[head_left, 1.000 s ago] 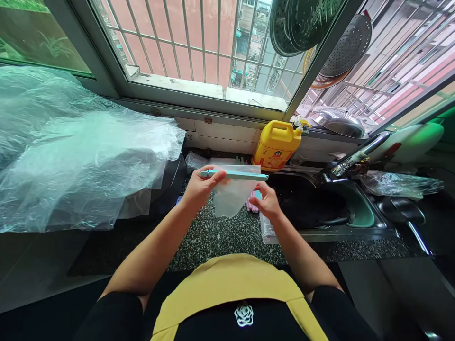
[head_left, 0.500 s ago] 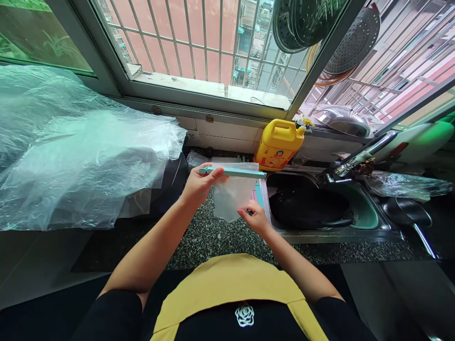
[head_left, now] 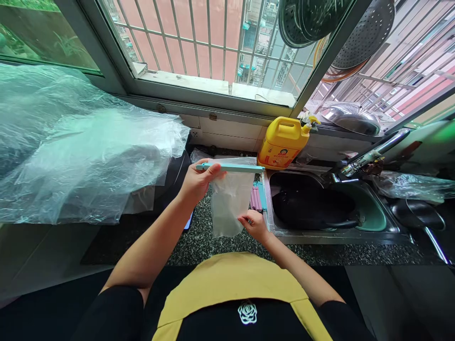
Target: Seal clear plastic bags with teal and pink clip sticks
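A clear plastic bag [head_left: 229,208] hangs over the speckled counter, with a long turquoise bag sealing clip [head_left: 241,168] across its upper part. My left hand [head_left: 202,177] is closed around the clip's left end and the bag there, thumb on top. At the bag's lower right edge, my right hand [head_left: 254,223] pinches the film between thumb and fingers. Beyond the bag, beside the sink, lie several pink and turquoise clips [head_left: 256,196], partly hidden by the bag.
A yellow jug [head_left: 284,142] with a pump stands behind the sink [head_left: 277,232], which holds a dark wok [head_left: 313,208]. Sheets of clear plastic [head_left: 88,161] cover the left side. A black pan [head_left: 415,213] sits at the right. The speckled counter [head_left: 209,246] runs along the front.
The bag hangs straighter and longer below the clip, its lower edge further down. My right hand has moved slightly down, and more of the pink clips now shows. My left hand keeps its hold.
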